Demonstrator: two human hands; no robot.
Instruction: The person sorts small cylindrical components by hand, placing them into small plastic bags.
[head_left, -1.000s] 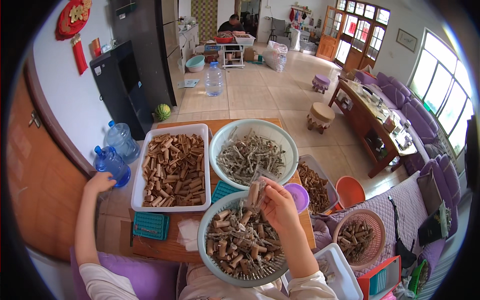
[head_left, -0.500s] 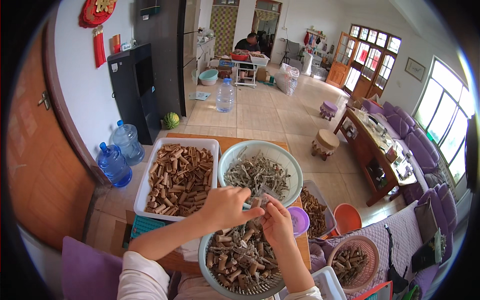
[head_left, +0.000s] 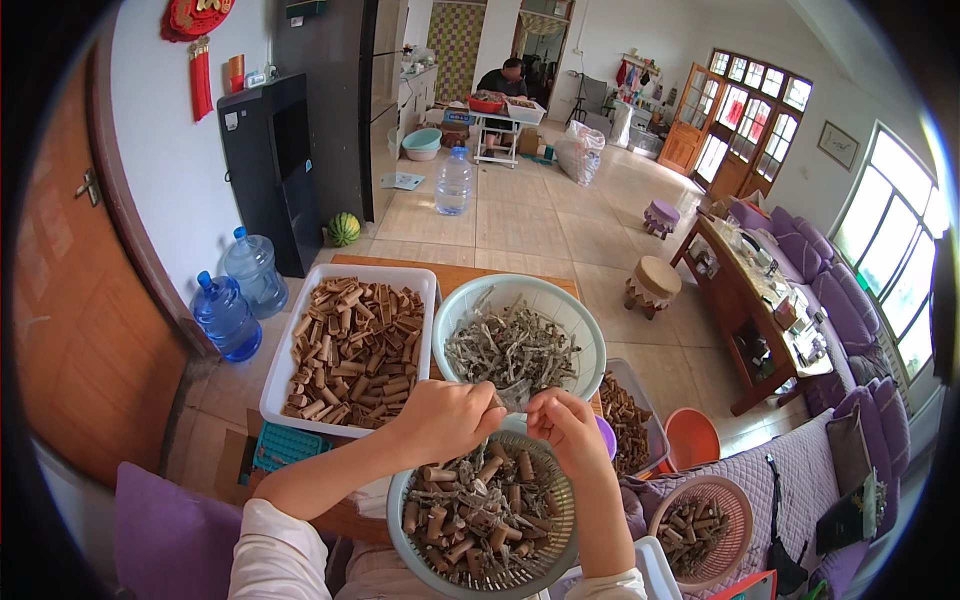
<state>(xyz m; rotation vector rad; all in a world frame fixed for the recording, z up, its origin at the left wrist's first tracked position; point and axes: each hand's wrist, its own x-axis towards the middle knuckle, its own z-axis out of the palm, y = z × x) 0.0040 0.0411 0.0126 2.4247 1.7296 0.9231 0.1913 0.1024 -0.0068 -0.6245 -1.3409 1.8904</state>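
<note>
My left hand (head_left: 455, 420) is closed, its fingertips pinching a short brown bark-like piece (head_left: 497, 402) that is mostly hidden. Beside it my right hand (head_left: 568, 432) pinches a thin clear plastic wrapper (head_left: 516, 396), which shows in the gap between the hands. Both hands are over the near rim of a pale green basin (head_left: 594, 330) heaped with grey, stringy scraps. Below them a grey-green slotted basket (head_left: 400, 520) holds brown rolled pieces mixed with grey scraps. To the left stands a white tray (head_left: 272, 385) full of brown curled pieces.
Right of the table are a tray of brown bits (head_left: 628, 430), an orange bucket (head_left: 693, 440) and a pink basket (head_left: 742, 535) on the purple sofa (head_left: 790, 470). Blue water jugs (head_left: 228, 325) stand at left. A person (head_left: 505, 80) sits at a far table.
My hands have moved slightly apart and a little left. The brown piece, visible between them before, is now mostly covered by my left fingers. The view has shifted slightly.
</note>
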